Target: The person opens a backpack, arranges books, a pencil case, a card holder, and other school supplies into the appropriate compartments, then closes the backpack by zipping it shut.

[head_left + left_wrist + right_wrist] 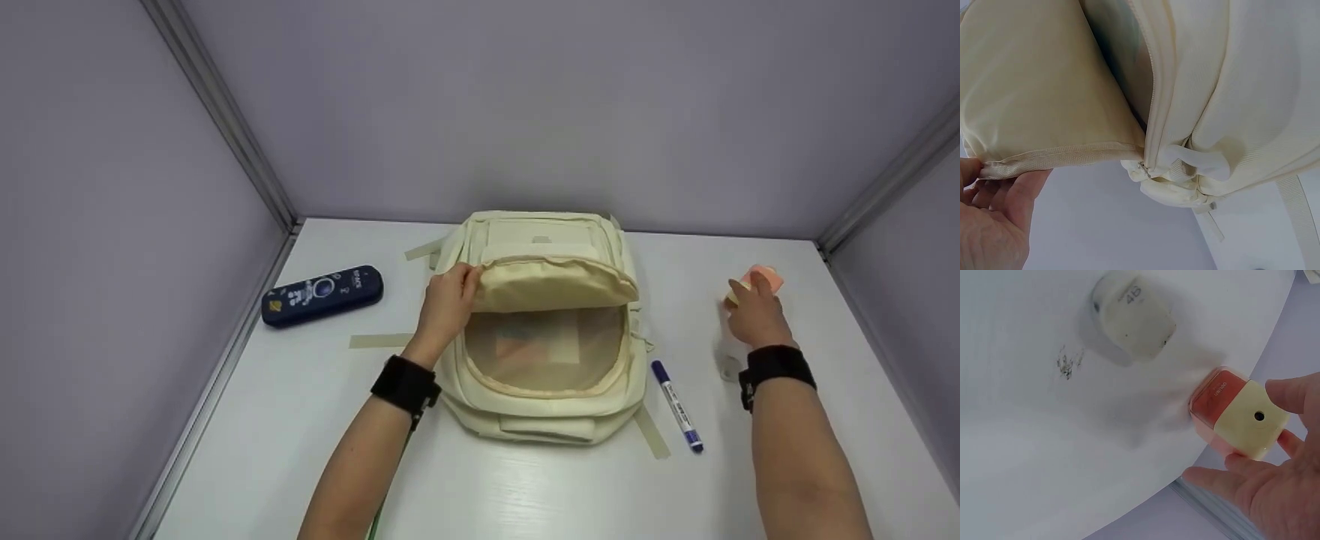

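A cream backpack point(544, 420) lies on the table with its front pocket unzipped. My left hand point(448, 300) pinches the edge of the raised pocket flap point(555, 285), holding it up; the left wrist view shows the flap's hem point(1072, 157) between thumb and fingers. Inside the pocket, faint coloured shapes show dimly. At the far right, my right hand point(757, 315) grips a pencil sharpener point(1224, 405) with a red see-through part and a pale yellow face with a round hole. Its thumb lies at one side and fingers at the other, while the index finger sticks out straight.
A white eraser point(1140, 320) marked 4B lies close to the right hand. Between it and the backpack is a blue-capped marker point(677, 405). A dark blue pencil case point(322, 296) sits at the left. Grey panels point(555, 112) enclose the white table point(262, 450).
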Motion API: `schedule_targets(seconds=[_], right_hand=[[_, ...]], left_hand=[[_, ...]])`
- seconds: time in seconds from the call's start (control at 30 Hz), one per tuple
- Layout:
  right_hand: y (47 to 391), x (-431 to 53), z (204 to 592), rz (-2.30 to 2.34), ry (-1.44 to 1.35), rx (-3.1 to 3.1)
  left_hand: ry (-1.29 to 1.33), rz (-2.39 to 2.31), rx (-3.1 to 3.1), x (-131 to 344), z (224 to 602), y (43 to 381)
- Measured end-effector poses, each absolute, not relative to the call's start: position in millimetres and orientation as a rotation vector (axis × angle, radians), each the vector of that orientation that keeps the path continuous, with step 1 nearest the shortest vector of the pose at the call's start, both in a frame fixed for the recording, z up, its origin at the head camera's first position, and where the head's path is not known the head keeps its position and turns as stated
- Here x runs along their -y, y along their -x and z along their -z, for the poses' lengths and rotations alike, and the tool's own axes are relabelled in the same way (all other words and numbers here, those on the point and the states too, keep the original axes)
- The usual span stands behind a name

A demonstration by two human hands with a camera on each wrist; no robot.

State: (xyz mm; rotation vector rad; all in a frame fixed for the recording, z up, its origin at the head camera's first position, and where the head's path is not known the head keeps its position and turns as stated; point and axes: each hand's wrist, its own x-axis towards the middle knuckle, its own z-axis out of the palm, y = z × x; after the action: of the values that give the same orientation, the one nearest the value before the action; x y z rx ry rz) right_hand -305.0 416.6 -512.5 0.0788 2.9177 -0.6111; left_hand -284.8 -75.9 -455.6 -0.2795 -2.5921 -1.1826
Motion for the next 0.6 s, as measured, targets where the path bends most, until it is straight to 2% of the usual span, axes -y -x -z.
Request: schedule_targets(seconds=[0.37, 0.6], right_hand=[[298, -415, 524, 0.623, 0.016, -3.128], [291, -397, 524, 0.596, 0.007, -3.144]], left_hand=[[0.295, 1.178, 2.579, 77, 454, 285], [0.289, 1.193, 2.576, 76, 454, 283]])
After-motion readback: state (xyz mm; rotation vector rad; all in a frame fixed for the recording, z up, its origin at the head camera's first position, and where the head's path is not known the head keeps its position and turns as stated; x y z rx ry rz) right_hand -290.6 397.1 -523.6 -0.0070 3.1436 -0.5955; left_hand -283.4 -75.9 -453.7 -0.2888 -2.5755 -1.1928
